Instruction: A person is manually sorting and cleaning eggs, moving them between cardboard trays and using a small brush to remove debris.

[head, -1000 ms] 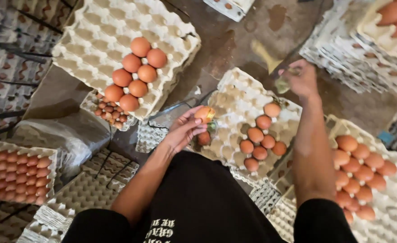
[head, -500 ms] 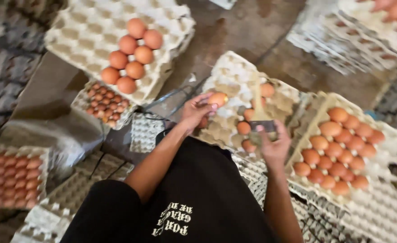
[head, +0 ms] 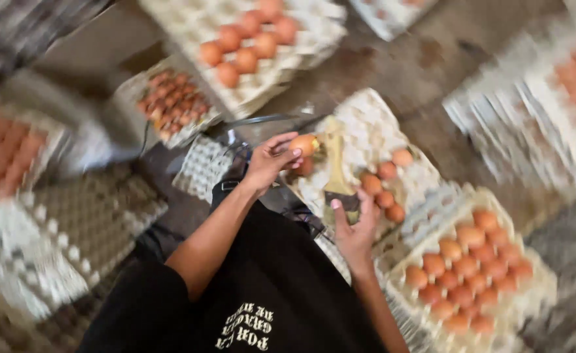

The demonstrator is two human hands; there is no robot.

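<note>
Left hand (head: 269,160) holds egg (head: 304,144); right hand (head: 355,229) holds brush (head: 337,171).

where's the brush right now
In the head view, centre frame: the brush is in the right hand, over the egg tray, beside the left hand's egg.

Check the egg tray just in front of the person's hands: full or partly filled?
Partly filled. The tray holds only a handful of brown eggs along its right side; its other cups sit empty. The left hand holds one egg over it.
</note>
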